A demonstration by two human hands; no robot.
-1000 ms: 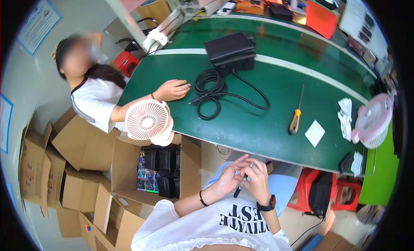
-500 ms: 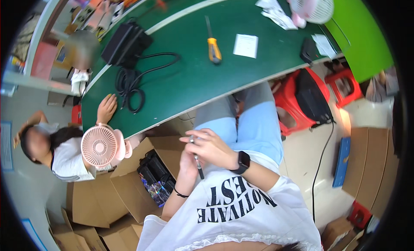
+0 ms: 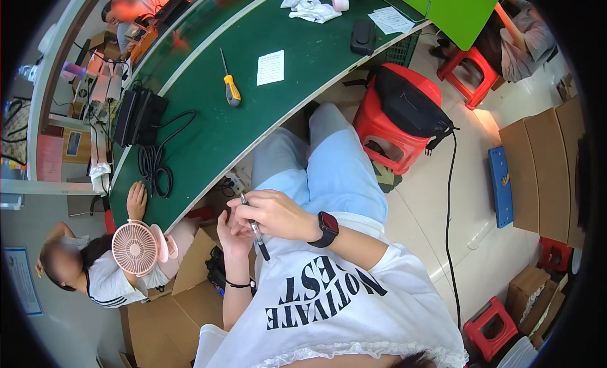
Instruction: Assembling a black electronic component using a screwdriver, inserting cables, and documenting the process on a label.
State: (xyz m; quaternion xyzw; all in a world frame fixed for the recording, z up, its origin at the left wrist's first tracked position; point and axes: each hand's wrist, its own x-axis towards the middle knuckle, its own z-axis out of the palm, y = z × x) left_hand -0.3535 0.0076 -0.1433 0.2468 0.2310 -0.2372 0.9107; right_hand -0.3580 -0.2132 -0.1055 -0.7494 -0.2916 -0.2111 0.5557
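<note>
My right hand (image 3: 272, 211), with a dark smartwatch on its wrist, holds a slim pen (image 3: 255, 229) between its fingers. The pen is silver and black, and its dark end points down toward my white shirt. Just beside it my left hand (image 3: 235, 240) is turned palm up with its fingers apart and nothing gripped. A black band circles that wrist. Both hands hover over my lap, in front of the table edge.
On the green table (image 3: 208, 140) lie a yellow-handled screwdriver (image 3: 232, 91), a white paper (image 3: 270, 68), a black device with a coiled cable (image 3: 155, 169) and a small black case (image 3: 363, 37). A person sits left by a pink fan (image 3: 135, 248). A red stool (image 3: 392, 131) bears a black bag.
The view has turned, so the table things sit further left. My left hand has come away from my right and its fingers have spread. The pen remains in my right hand.
</note>
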